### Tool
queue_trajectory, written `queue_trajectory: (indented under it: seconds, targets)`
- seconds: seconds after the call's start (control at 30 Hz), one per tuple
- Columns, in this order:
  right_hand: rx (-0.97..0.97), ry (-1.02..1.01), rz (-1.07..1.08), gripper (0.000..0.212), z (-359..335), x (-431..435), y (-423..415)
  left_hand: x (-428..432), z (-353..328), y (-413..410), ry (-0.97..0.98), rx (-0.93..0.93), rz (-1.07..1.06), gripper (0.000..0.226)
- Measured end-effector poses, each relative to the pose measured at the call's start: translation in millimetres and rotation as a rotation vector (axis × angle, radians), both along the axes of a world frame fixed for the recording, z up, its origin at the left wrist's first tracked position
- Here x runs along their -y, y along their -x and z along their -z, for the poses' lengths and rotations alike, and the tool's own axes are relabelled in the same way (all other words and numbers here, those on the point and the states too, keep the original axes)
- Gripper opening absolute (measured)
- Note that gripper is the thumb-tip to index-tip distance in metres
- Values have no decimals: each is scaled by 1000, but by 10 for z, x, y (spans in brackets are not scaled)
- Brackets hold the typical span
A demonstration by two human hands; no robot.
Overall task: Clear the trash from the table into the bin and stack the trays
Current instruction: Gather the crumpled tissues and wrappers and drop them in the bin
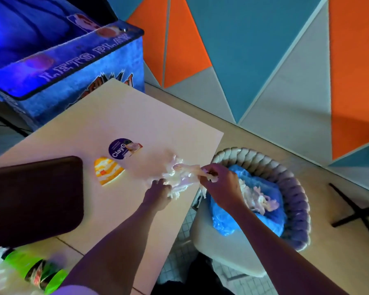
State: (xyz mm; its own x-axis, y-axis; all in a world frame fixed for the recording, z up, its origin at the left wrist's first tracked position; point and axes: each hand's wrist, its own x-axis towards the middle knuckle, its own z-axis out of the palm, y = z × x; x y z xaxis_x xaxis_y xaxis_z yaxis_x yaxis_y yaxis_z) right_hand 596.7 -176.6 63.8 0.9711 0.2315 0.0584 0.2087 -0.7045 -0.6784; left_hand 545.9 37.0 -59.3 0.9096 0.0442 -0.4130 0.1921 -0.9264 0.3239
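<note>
Wad of crumpled white wrap sits at the bench edge nearest the bin. Cannot tell whether it rests on the bench or is just lifted.

Both grips are on it. Left grip is clenched into the wad's side away from the bin. Right grip pinches the bin-side end, fingers curled round a twisted tail. This hand hangs above the gap between the bench edge and the bin rim. The wad is not yet over the bin.

Bin: braided rim, blue liner, pale scraps inside.

On the bench, going away from the bin:
- orange-and-white wrapper
- round purple lid close by the wrapper
- dark tray, farther still
- green bottle on its side, well apart from the bin

Room: blue-lit arcade box lettered "LETS PLAY" stands past the bench, on the side away from the bin. The wall behind the bin has orange, blue and grey triangles. The light is dim and violet.
</note>
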Motion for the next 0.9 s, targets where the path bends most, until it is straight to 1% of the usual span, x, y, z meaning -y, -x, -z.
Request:
queue_trajectory:
  seconds: [0.07, 0.13, 0.2, 0.3, 0.47, 0.57, 0.63, 0.7, 0.8, 0.9]
  targets:
    - [-6, 14, 86, 21, 4, 240, -70, 15, 118, 80, 33, 30, -68, 43]
    - [-17, 24, 170, 21, 32, 477, -150, -75, 175, 198, 63, 74, -178, 44]
    - [-48, 48, 250, 20, 96, 725, -235, -204, 195, 265, 65, 68, -257, 41]
    - [-93, 80, 300, 22, 287, 1034, -324, -367, 174, 290, 85, 59, -318, 38]
    - [-136, 79, 352, 24, 545, 1392, -465, -327, -38, 99, 125, 140, -341, 32]
    - [-141, 45, 356, 19, 637, 1577, -615, -200, -243, -122, 82, 198, -338, 46]
    - [-164, 37, 375, 20, 681, 1711, -745, -106, -366, -282, 45, 169, -302, 57]
    - [-184, 42, 398, 23, 707, 1880, -875, 12, -474, -448, 22, 131, -275, 62]
    - [-184, 1, 427, 24, 708, 2146, -1056, 260, -622, -728, 49, 139, -261, 56]
    - [-209, -29, 449, 26, 702, 2425, -1198, 651, -775, -1068, 125, 156, -216, 48]
